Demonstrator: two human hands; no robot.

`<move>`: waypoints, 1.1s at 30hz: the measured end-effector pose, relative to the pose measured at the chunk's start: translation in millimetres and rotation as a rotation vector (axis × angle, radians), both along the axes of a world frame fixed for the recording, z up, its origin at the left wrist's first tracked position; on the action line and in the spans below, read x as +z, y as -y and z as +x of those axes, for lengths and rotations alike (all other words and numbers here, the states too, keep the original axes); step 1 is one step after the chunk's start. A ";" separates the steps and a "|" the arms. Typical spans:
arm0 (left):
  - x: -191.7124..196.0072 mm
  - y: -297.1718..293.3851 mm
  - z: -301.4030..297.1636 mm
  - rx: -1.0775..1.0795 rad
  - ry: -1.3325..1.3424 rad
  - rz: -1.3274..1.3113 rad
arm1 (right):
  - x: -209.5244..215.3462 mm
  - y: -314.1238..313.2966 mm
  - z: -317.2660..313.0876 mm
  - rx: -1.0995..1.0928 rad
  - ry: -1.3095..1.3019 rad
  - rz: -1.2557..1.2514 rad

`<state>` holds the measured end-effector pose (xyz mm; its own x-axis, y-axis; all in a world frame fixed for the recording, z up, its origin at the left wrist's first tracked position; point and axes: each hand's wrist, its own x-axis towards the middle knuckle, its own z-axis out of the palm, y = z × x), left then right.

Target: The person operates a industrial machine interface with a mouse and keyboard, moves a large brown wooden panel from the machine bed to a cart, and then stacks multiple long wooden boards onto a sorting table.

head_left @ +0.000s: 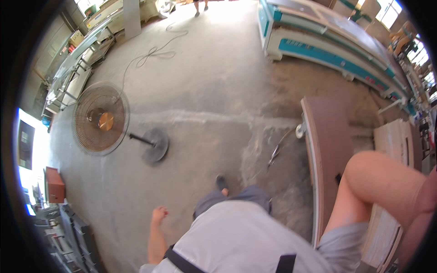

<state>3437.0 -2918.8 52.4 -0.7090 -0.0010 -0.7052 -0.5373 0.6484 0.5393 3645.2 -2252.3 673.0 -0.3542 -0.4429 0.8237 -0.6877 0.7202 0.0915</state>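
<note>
My left hand (159, 213) hangs at my left side over the concrete floor. Its fingers are loosely curled, no object shows in them, and it touches nothing. My right arm (364, 182) is bent sharply, its elbow raised, and the forearm runs to the right rim. There my right hand (427, 195) is blurred and mostly cut off; its fingers are hidden. Below that arm stands a stack of brown boards (325, 136) with a pale edge. One of my feet (221, 183), in a dark shoe, shows ahead of my body.
A round fan (101, 119) with its black base (156, 144) is on the left. A cable (152, 54) trails beyond it. At the far right is a long white and teal machine (337, 57). Another cable (274, 154) lies near the boards. Grey parts (75, 232) fill the lower left.
</note>
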 end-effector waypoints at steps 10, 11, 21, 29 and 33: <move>84.8 -491.8 -404.2 -0.539 -0.393 0.077 | 4.3 -284.6 -209.4 -0.379 -0.030 -0.145; 81.5 -556.0 -432.7 -0.624 -0.403 0.114 | 0.2 -311.8 -208.6 -0.432 -0.040 -0.139; 47.8 -1007.1 -611.3 -0.789 -0.270 0.250 | 20.2 -611.3 -355.2 -0.608 -0.004 -0.001; -58.0 -928.3 -653.4 -1.503 -0.397 -0.276 | 16.0 -773.8 -378.6 -0.588 -0.139 0.218; -66.5 -1030.8 -721.1 -0.326 0.266 -0.056 | -11.3 -869.3 -393.0 -0.775 -0.175 0.183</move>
<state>2715.9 -1888.0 -14.2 -0.4720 0.1494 -0.8688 -0.4146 0.8321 0.3684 3252.2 -1383.0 661.7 -0.4882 -0.2575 0.8339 0.0351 0.9489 0.3135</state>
